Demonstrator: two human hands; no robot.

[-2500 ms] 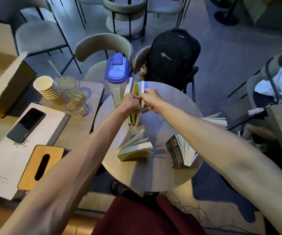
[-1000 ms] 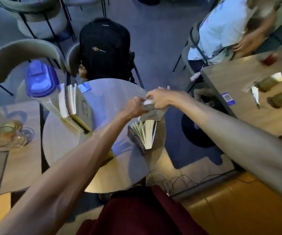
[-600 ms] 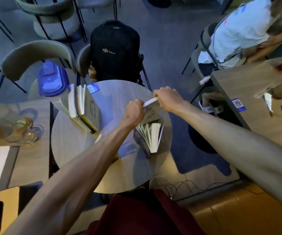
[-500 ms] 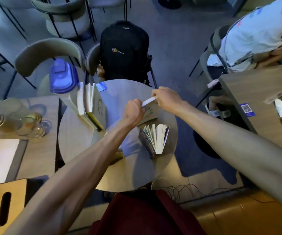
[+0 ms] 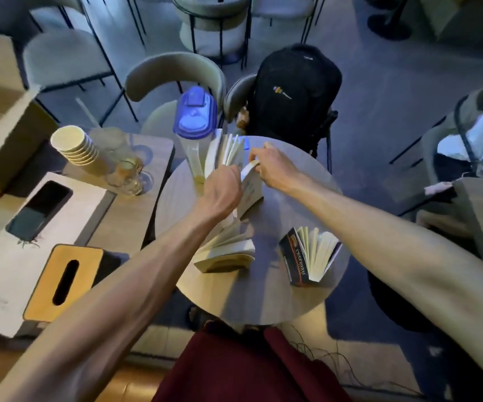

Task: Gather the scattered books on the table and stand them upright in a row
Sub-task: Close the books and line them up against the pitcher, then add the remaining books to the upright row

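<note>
Head view. Both hands meet on a pale paperback (image 5: 250, 188) at about 12 o'clock on the round table (image 5: 263, 303). The left hand (image 5: 222, 192) is closed around its near-left side; the right hand (image 5: 275, 166) pinches its top edge between thumb and fingers. The book stands tilted, just beside the upright row of books (image 5: 225, 153), which leans against a clear pitcher with a blue lid (image 5: 195, 117) at 11 o'clock. Two books are not yet gathered: an open cream book (image 5: 225, 250) at the table's centre and a dark-covered book (image 5: 307, 256) at 3 o'clock, both with fanned pages.

Handling, as a judgement: paperbacks are light and limp, with smooth covers; covers and pages splay unless squeezed shut, so they are best held across both covers near the spine (a top-edge pinch alone lets the block sag).

Containers: the pitcher's contents cannot be told. On the side table at 9 o'clock, a stack of paper cups (image 5: 74, 146) appears empty on top; glasses (image 5: 125, 172) beside it hold something amber.
</note>
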